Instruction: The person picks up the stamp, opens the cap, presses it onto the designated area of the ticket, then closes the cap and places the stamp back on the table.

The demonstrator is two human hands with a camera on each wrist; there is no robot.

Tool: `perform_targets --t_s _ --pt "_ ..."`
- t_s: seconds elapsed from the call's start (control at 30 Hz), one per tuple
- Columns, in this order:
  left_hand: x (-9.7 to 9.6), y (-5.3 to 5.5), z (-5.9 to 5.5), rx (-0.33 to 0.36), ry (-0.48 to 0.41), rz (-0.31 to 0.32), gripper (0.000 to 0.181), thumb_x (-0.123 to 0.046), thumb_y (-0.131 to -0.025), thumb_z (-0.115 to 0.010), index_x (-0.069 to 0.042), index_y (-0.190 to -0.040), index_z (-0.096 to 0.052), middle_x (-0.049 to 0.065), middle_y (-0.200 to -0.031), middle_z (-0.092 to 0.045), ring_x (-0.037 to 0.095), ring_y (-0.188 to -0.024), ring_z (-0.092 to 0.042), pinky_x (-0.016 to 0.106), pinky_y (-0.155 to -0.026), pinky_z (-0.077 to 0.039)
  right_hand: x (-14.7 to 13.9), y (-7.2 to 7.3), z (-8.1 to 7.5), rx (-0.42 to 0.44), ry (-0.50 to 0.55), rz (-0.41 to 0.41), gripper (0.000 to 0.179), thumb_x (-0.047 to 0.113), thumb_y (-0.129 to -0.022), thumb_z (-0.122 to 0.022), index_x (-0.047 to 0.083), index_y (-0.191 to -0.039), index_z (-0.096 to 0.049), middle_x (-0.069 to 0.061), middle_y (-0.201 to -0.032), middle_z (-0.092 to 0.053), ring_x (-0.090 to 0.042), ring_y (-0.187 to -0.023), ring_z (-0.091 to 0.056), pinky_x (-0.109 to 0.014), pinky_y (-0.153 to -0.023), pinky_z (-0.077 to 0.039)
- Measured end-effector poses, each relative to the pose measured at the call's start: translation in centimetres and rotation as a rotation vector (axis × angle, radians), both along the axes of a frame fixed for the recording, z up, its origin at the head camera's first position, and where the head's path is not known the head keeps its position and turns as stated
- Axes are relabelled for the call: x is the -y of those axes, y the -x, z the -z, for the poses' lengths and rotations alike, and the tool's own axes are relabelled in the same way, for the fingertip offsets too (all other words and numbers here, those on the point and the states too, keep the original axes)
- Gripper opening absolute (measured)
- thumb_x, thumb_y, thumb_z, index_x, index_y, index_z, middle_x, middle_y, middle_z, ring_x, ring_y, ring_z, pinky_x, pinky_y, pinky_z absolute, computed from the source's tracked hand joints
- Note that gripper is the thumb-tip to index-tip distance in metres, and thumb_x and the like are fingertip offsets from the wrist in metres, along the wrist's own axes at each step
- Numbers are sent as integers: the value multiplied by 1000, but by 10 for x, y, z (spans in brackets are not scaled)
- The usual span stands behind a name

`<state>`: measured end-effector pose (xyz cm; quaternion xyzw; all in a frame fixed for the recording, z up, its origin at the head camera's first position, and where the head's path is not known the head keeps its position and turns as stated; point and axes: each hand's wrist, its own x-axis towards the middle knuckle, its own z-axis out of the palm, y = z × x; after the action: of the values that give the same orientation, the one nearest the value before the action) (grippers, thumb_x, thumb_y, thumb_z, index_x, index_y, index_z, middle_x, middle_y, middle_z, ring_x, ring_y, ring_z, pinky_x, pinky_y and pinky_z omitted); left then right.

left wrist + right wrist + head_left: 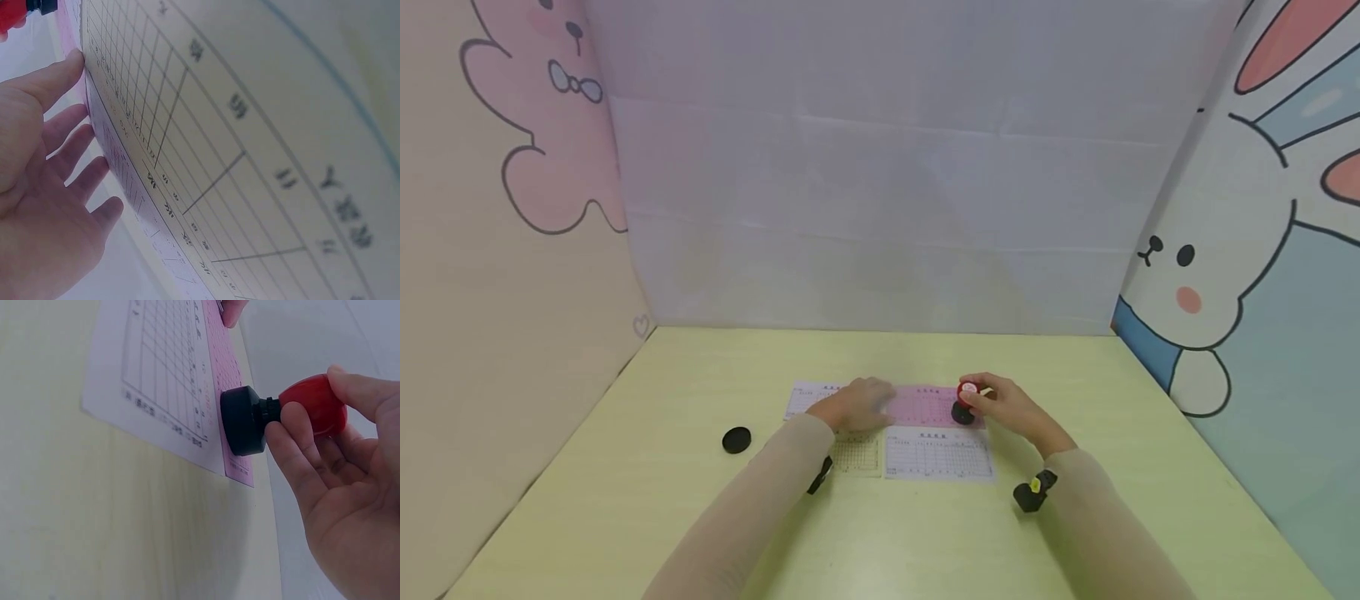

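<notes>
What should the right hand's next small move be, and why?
Probably press the stamp straight down: the right hand grips its red handle, its black base faces the pink sheet, and the left hand is at that sheet's left end.

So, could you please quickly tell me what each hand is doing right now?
Left hand: open, its fingers at the pink form.
Right hand: closed on the red-handled stamp.
</notes>
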<state>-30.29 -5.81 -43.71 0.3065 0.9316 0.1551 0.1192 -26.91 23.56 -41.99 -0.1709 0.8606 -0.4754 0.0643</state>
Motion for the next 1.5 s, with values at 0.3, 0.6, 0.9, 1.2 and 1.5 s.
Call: perform_targets --t_s 0.3,0.6,0.9,1.2,1.5 --pt "0 0 0 -4 21 2 62 -37 -100 -60 -6 -151 -43 11 -155 -40 30 -143 -35 45 -118 -25 -2 4 11 10 18 15 47 22 -102 -61 -10 -136 -52 -17 -111 -67 -21 -93 -65 -26 -81 -53" --pt "1 -1 -1 5 11 4 61 -35 -101 -59 -5 -151 -42 12 -156 -39 30 -144 -33 45 -119 -24 -3 3 10 31 8 29 50 25 -102 -61 -7 -138 -51 -15 -113 -67 -20 -94 -64 -28 -84 -51" --pt "1 -2 -4 -2 4 12 61 -34 -101 -59 -4 -151 -43 13 -155 -41 31 -143 -35 45 -118 -26 -5 2 8 75 50 28 51 31 -101 -62 -1 -140 -51 -14 -120 -64 -26 -105 -65 -42 -98 -47" --pt "0 3 -2 -23 30 13 61 -36 -101 -58 -5 -151 -43 14 -156 -39 31 -144 -34 45 -119 -24 -4 3 5 57 43 35 51 31 -101 -62 0 -140 -52 -13 -119 -66 -26 -102 -65 -41 -96 -47" --pt "-1 4 4 -21 13 19 61 -37 -101 -58 -6 -151 -43 13 -156 -39 31 -144 -33 45 -119 -23 -6 0 -1 28 41 62 53 35 -101 -63 0 -140 -52 -15 -120 -65 -28 -100 -67 -44 -97 -50"
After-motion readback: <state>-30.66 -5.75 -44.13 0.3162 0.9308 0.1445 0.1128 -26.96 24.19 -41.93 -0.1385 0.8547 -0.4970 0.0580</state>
